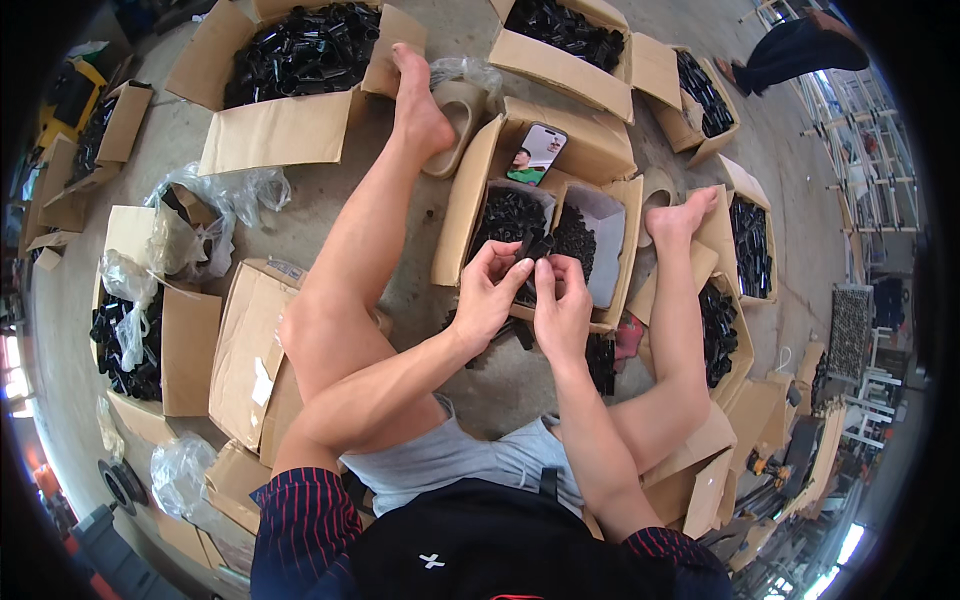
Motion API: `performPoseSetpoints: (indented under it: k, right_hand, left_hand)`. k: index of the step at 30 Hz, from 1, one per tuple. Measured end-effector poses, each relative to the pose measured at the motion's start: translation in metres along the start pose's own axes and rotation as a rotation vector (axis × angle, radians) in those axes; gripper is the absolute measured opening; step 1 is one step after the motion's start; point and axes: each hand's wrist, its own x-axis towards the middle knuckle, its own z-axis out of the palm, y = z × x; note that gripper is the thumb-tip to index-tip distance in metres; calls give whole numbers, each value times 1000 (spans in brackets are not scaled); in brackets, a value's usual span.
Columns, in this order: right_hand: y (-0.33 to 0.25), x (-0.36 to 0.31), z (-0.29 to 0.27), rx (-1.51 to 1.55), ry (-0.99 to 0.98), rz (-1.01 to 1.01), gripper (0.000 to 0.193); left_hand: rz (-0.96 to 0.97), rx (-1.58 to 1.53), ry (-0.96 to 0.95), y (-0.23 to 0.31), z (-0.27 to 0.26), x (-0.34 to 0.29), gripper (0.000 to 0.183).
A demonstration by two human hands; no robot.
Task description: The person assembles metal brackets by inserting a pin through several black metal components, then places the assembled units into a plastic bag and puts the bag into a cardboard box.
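Observation:
Above the cardboard box (468, 205) between my legs, both hands meet on a small black plastic part (537, 243). My left hand (488, 295) pinches it from the left with thumb and fingers. From the right, my right hand (562, 308) closes on the same part with thumb and forefinger. Its exact kind is partly hidden by the fingertips. Under the hands, the box holds one grey-lined compartment of black plastic pieces (505, 213) and another of smaller dark pieces (573, 240). A phone (537, 155) with a lit screen leans at the box's far side.
Open cartons of black plastic parts stand around me: far left (305, 55), far right (565, 35) and left (128, 345). Loose black parts (510, 338) lie before my lap. Clear plastic bags (183, 475) and a sandal (458, 125) are on the floor. Another person (800, 52) is far right.

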Motion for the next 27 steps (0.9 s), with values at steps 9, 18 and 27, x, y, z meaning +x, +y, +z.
performPoseSetpoints:
  k: [9, 18, 27]
  right_hand:
    - [16, 8, -33, 487, -110, 300, 30]
    - [15, 13, -70, 524, -100, 409, 41]
    - [11, 7, -64, 385, -96, 386, 47]
  left_hand:
    - [-177, -46, -155, 27, 6, -4, 41]
    - [-555, -70, -518, 30, -5, -5, 34]
    - [-447, 193, -546, 10, -16, 1, 48]
